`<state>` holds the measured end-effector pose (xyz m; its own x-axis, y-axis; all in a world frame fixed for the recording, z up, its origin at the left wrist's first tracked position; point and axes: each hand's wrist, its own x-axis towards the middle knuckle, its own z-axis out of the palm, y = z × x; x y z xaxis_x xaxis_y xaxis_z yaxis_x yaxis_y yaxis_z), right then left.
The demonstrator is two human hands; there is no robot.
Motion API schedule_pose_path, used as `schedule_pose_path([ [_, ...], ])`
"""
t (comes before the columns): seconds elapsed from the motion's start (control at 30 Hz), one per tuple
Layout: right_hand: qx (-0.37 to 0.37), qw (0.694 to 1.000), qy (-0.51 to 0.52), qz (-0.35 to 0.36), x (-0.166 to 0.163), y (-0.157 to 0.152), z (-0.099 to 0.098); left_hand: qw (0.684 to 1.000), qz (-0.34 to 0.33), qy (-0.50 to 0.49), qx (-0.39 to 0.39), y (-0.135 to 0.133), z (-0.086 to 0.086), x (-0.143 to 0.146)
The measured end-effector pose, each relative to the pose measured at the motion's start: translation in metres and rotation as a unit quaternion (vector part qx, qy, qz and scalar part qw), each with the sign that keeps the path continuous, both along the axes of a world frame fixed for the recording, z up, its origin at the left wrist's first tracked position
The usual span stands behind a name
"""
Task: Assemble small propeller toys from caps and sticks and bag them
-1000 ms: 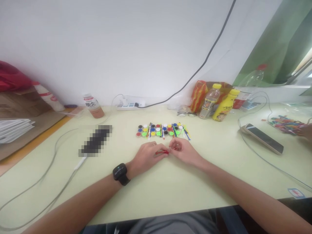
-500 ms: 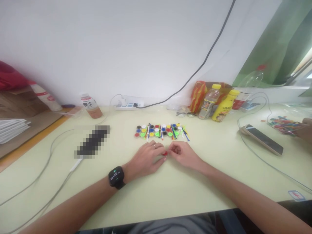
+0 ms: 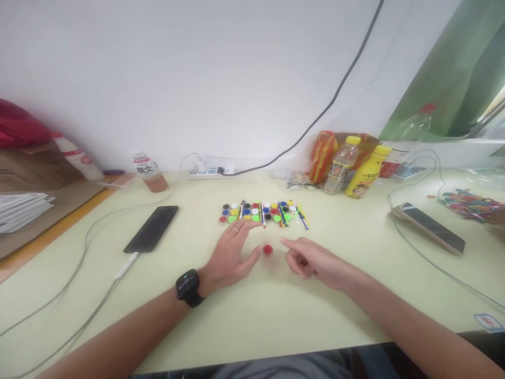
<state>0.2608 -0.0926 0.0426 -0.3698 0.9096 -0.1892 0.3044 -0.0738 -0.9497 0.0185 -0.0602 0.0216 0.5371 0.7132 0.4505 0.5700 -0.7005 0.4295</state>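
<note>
A small red round cap [image 3: 268, 249] lies on the pale green table [image 3: 252, 310] between my two hands, touched by neither. My left hand [image 3: 233, 252], with a ring and a black wrist watch [image 3: 188, 287], rests flat with fingers spread just left of the cap. My right hand [image 3: 305, 257] hovers to the right of the cap with its index finger stretched out and the other fingers curled; it holds nothing. Behind the hands lies a row of coloured caps and thin sticks [image 3: 262, 211].
A black phone [image 3: 151, 228] on a white cable lies at left. A power strip [image 3: 209, 170] and bottles [image 3: 365, 171] stand along the wall. Another phone [image 3: 432, 227] and a pile of coloured pieces [image 3: 467, 202] lie at right, by another person's hand [image 3: 497, 217].
My hands were pinched together on a red piece; they have drawn apart and opened, leaving the red cap on the table between them.
</note>
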Motion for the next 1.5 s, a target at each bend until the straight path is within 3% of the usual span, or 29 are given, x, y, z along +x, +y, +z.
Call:
schedule_pose_path([
  [0.07, -0.031, 0.997, 0.074, -0.019, 0.003, 0.0, 0.007, 1.0, 0.015, -0.01, -0.006, 0.0, 0.001, -0.001],
  [0.17, 0.016, 0.987, 0.1, -0.128, 0.011, 0.006, 0.008, 0.999, 0.023, -0.02, -0.02, 0.001, 0.002, -0.001],
  [0.3, 0.117, 0.972, 0.039, -0.198, 0.032, 0.022, 0.003, 0.998, 0.033, -0.032, -0.037, 0.004, 0.001, -0.002],
  [0.5, 0.252, 0.919, -0.114, -0.281, 0.073, 0.054, -0.013, 0.994, 0.041, -0.041, -0.095, 0.015, -0.004, -0.009],
  [0.7, 0.28, 0.889, -0.268, -0.245, 0.083, 0.073, -0.045, 0.986, 0.046, -0.073, -0.145, 0.023, -0.004, -0.014],
  [0.87, 0.28, 0.886, -0.282, -0.237, 0.08, 0.082, -0.058, 0.984, 0.047, -0.068, -0.158, 0.024, -0.005, -0.013],
  [1.07, 0.361, 0.873, -0.231, -0.234, 0.072, 0.091, -0.063, 0.985, 0.042, -0.05, -0.161, 0.025, -0.009, -0.013],
  [1.33, 0.444, 0.855, -0.259, -0.074, 0.059, 0.086, -0.06, 0.986, 0.042, -0.04, -0.157, 0.025, -0.009, -0.013],
  [1.5, 0.443, 0.854, -0.267, -0.056, 0.059, 0.087, -0.062, 0.985, 0.051, -0.041, -0.157, 0.025, -0.011, -0.014],
])
